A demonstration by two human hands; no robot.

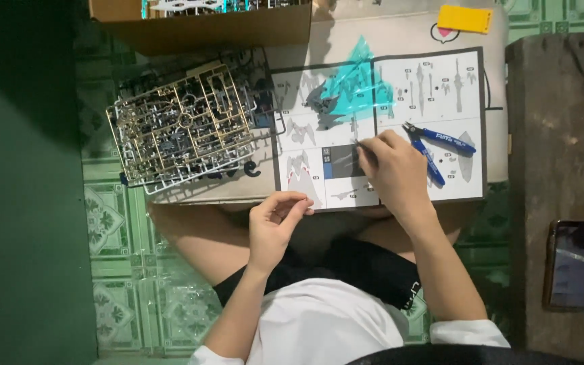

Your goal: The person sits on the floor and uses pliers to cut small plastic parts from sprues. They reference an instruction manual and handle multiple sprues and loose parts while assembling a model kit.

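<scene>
The instruction sheet (380, 128) lies open on the low table (400, 34) in front of my knees. My right hand (390, 172) rests on the sheet's lower middle; my left hand (275, 223) sits nearer to me, just off the sheet's near left corner. The cutters (437, 145) lie on the sheet, immediately right of my right hand. A clear plastic bag (356, 84) lies on the sheet's far middle. The stack of part frames (184, 122) lies left of the sheet, overhanging the table's left edge. A cardboard box (201, 23) stands beyond the frames. A phone (571, 263) lies on the wooden bench (562, 122), far right.
</scene>
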